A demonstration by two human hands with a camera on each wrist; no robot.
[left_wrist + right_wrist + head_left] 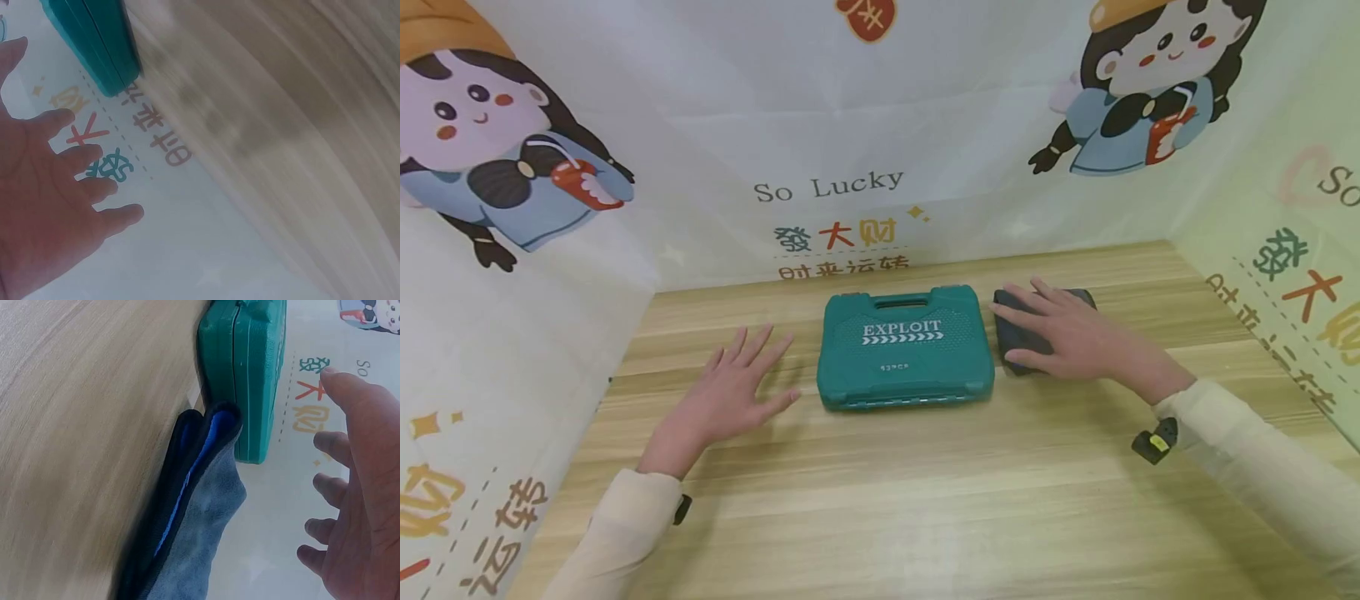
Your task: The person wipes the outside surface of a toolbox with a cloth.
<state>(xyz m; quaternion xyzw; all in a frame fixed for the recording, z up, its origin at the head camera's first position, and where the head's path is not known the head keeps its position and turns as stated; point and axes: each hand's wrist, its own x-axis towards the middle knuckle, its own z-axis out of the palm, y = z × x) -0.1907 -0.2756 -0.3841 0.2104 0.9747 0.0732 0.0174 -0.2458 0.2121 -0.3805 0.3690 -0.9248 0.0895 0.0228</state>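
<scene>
Two cream-coloured fabric sleeves come nearest the camera, the left sleeve (617, 525) entering at the lower left of the frame and the right sleeve (1262, 458) at the lower right. A small black device (1153, 442) with a yellow patch sits at the right cuff.

The left hand (722, 400) is at the left of centre, palm down, its fingers spread and released, gripping nothing. It is nearest to a teal, rectangular hard-shell carrying case (906, 367), with its thumb pointing toward the left edge and a gap between them. The case lies flat and closed in the middle of the frame, its handle toward the top, with white lettering reading "EXPLOIT" above a row of chevrons.

Right of centre, the right hand (1067, 333) is spread over a folded dark grey-blue cloth (1022, 337) with black edging and a bright blue inner side. The right wrist view shows this hand apart from the cloth, fingers loose and holding nothing. The cloth lies just beside the case's right edge; whether the two touch cannot be told.

Both rest on a pale, wood-grained table (887, 500). Behind it, across the upper frame, hangs a white printed backdrop (700, 150) with cartoon figures and "So Lucky" lettering.
</scene>
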